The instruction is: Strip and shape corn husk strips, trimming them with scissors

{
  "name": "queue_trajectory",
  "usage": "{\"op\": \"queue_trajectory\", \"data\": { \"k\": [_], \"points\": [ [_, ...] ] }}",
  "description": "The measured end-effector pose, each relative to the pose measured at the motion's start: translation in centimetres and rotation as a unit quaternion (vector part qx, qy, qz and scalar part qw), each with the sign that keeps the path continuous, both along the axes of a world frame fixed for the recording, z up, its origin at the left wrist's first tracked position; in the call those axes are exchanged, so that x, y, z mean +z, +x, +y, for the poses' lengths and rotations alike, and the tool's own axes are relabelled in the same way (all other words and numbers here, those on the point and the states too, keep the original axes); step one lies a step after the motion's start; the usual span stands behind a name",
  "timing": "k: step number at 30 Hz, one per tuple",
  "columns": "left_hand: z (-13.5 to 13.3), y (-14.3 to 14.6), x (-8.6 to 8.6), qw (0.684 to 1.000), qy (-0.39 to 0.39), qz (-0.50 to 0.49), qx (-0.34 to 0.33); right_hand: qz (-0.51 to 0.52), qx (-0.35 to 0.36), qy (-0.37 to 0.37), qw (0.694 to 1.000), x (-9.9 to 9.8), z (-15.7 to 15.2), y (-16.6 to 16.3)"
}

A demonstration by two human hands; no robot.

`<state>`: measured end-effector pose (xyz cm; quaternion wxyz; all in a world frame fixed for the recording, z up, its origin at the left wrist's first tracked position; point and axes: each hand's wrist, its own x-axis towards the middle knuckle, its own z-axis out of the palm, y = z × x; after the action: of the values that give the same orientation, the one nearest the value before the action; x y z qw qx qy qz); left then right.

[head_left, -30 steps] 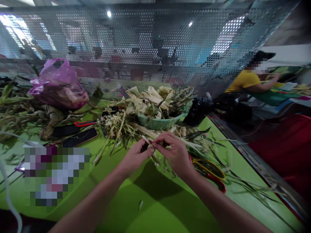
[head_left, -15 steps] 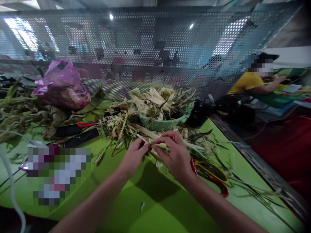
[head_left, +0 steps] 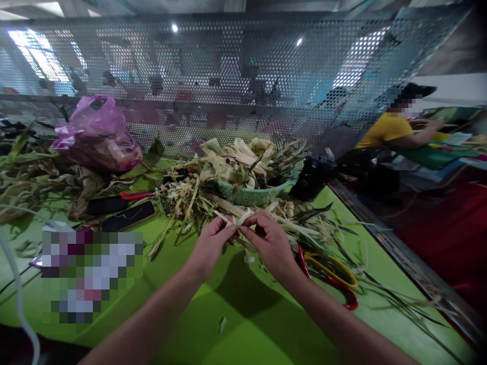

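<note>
Both hands meet over the green table [head_left: 198,329], pinching a pale plant strip [head_left: 243,218], which looks like dried husk or leaf. My left hand [head_left: 213,243] grips it with thumb and fingertips, and a thin end pokes out past the fingers to the upper left. From the other side my right hand [head_left: 270,243] pinches the strip between thumb and forefinger. Just beyond them lies a heap of dry stalks and trimmings [head_left: 186,203]. Behind it stands a green basket [head_left: 251,195] filled with pale husks [head_left: 243,157]. Red and yellow scissors [head_left: 335,271] lie beside my right wrist.
Left of the hands are a dark phone-like slab [head_left: 128,216], a red-handled cutter [head_left: 136,194] and a purple plastic bag [head_left: 99,134] on dried leaves. A perforated metal screen [head_left: 228,76] spans the back. A person in a yellow shirt [head_left: 388,126] sits at the right.
My right hand has shifted slightly and its fingers have closed in more, with more of the pale strip showing between the hands. My left hand stays almost still.
</note>
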<state>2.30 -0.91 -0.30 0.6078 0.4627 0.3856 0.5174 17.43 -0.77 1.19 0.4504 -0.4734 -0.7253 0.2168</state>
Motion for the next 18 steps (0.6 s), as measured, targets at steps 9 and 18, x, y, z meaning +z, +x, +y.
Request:
{"op": "queue_trajectory", "data": {
  "k": [9,18],
  "points": [
    [0.15,-0.04,-0.16,0.999,-0.028,-0.029,0.014,0.092,0.057,-0.111,0.988,-0.82,0.37,-0.19],
    [0.62,-0.44,-0.11,0.985,0.037,0.167,0.002,-0.021,0.04,0.079,0.996,-0.18,-0.42,0.0]
  ]
}}
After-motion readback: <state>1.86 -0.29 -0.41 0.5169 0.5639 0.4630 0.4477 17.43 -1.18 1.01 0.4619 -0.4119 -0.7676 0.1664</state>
